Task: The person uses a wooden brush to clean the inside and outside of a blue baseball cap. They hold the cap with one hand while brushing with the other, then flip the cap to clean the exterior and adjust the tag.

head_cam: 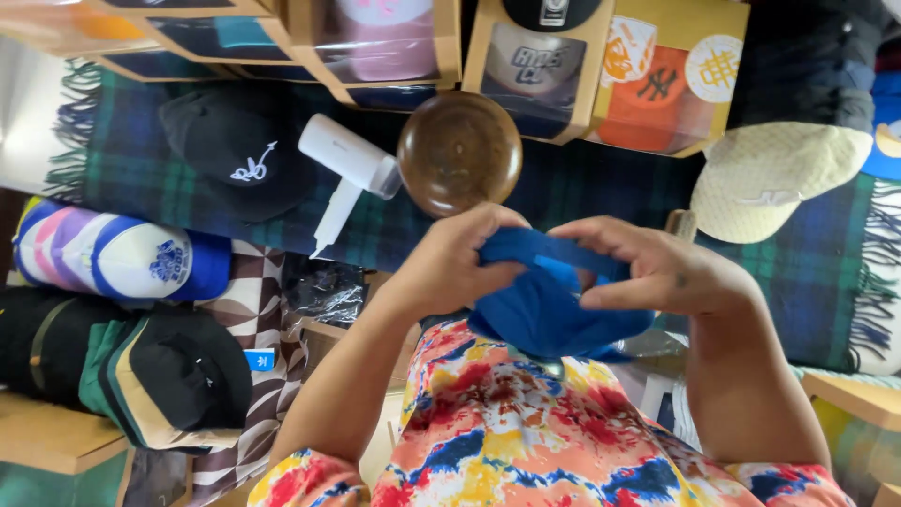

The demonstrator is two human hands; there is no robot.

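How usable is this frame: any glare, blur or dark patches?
Head view: even daylight, both hands, left and right, and the blue cap fairly sharp; glare on the plastic windows of the cap boxes; white cloth at the left edge looks washed out; black caps lose detail.

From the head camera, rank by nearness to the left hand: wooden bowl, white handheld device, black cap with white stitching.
From the left hand, which grips the blue cap:
1. Wooden bowl, just above the hand.
2. White handheld device, up and to the left.
3. Black cap with white stitching, farther left on the plaid blanket.
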